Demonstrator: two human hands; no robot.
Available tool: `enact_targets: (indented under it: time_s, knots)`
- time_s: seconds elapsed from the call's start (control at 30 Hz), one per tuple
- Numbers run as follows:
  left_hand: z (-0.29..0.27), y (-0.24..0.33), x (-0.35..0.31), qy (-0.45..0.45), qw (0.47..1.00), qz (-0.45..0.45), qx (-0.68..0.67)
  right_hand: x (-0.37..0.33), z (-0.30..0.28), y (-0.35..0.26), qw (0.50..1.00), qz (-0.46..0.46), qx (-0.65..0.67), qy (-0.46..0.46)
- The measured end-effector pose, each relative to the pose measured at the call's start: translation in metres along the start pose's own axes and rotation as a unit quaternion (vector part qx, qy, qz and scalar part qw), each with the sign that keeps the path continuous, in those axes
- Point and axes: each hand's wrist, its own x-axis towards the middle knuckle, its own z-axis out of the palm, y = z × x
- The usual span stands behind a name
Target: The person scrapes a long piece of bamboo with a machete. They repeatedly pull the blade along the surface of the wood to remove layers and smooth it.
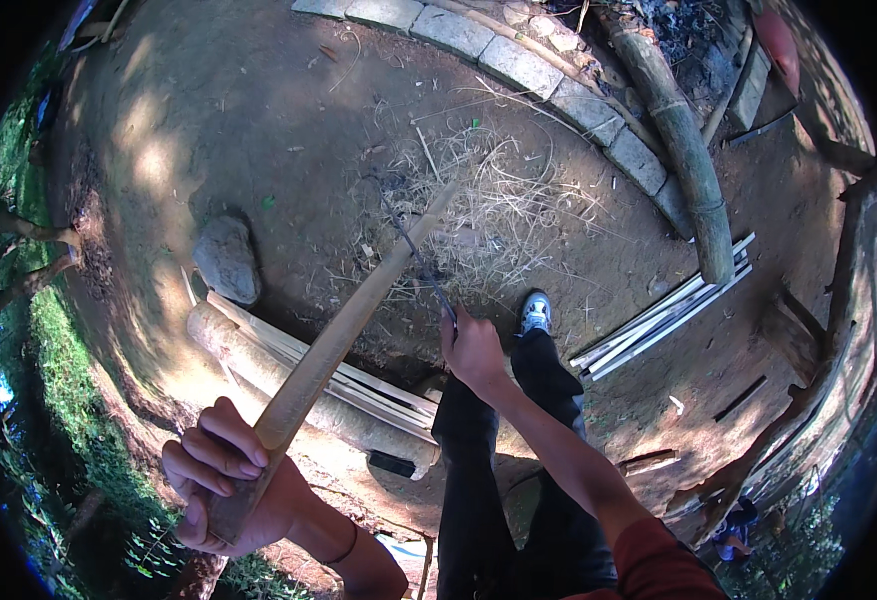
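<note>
My left hand [241, 485] is closed round the near end of a long split bamboo strip [330, 338]. The strip slants up and away to the right, its far end above the ground. My right hand [474, 352] is closed on the handle end of a dark, narrow-bladed knife [420, 262]. The blade crosses the strip about two thirds of the way along; whether it touches the strip, I cannot tell. Below the far end lies a heap of thin curled bamboo shavings [513, 205] on the dirt.
Pale split strips [383, 392] lie along a log [348, 412] beside my legs, with a small black rectangular object [391, 463] on it. A grey rock [226, 260] stands left. More strips [663, 312] lie right, below a thick bamboo pole [686, 160] crossing the block edging [528, 65].
</note>
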Motion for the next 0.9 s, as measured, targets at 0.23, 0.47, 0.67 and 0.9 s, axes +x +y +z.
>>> enact_targets:
  time_s: [0.23,0.47,0.67,0.9]
  knots:
    - [0.006,0.008,-0.021,0.066,0.996,-0.053,0.019,0.103,0.058,0.132,0.956,0.259,-0.133,-0.024]
    - [-0.034,0.035,-0.043,0.105,0.982,-0.063,0.144,0.045,-0.048,0.195,0.934,0.267,-0.228,-0.064]
    - [-0.020,0.053,-0.066,0.207,0.932,-0.281,-0.101,-0.058,-0.134,0.326,0.847,-0.036,-0.508,-0.153]
    - [-0.022,0.057,-0.094,0.256,0.922,-0.237,-0.168,-0.130,-0.176,0.251,0.958,0.281,-0.045,-0.010]
